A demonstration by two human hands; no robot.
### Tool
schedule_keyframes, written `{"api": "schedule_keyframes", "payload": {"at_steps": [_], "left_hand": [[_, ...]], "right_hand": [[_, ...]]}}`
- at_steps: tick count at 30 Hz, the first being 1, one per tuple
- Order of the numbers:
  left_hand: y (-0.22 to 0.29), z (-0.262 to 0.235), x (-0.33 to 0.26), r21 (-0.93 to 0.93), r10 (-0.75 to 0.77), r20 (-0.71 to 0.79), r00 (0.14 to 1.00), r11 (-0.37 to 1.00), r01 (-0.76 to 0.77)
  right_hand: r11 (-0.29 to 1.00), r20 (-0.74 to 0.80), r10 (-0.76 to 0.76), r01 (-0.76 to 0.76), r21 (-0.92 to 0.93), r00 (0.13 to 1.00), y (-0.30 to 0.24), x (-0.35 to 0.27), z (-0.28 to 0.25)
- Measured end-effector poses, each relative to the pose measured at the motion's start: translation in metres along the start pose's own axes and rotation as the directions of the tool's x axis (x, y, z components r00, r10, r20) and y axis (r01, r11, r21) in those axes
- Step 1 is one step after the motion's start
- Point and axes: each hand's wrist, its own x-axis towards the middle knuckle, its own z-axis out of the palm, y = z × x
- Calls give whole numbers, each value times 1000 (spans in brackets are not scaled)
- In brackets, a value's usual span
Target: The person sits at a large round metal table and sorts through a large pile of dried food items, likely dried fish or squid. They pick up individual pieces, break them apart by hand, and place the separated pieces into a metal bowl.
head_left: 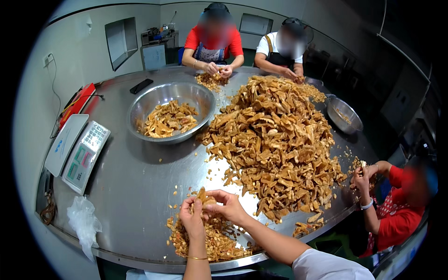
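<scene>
My left hand (192,218) and my right hand (227,206) are closed together on a golden-brown dried piece (202,194), its tip sticking up between the fingers. I cannot tell exactly what kind of dried food it is. Below them, at the near table edge, lies a low heap of small broken bits (210,240), paler and yellowish. Up and to the right rises a big pile of similar brown dried pieces (275,140). Beyond my hands, to the left, a wide steel bowl (205,116) holds several larger pieces.
The steel table (135,186) carries a white digital scale (83,156), a crumpled plastic bag (84,221), a black phone (141,86) and a red object (77,105) at left. A smaller steel bowl (357,122) stands right. Co-workers (212,42) sit across and at right, handling pieces.
</scene>
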Motion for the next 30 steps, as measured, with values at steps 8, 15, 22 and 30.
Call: {"api": "schedule_keyframes", "payload": {"at_steps": [8, 15, 22, 30], "left_hand": [[-3, 1, -3, 47, 83, 5, 997, 995, -83], [10, -11, 1, -376, -141, -82, 987, 921, 100], [7, -9, 4, -442, -202, 107, 973, 867, 229], [2, -9, 2, -206, -265, 112, 958, 937, 283]], "right_hand": [[992, -163, 78, -61, 108, 983, 3, 3, -10], [992, -295, 93, -62, 114, 951, -3, 5, -16], [983, -308, 109, -56, 177, 945, 1, 5, -17], [968, -238, 5, 55, 243, 971, 1, 7, -16]]}}
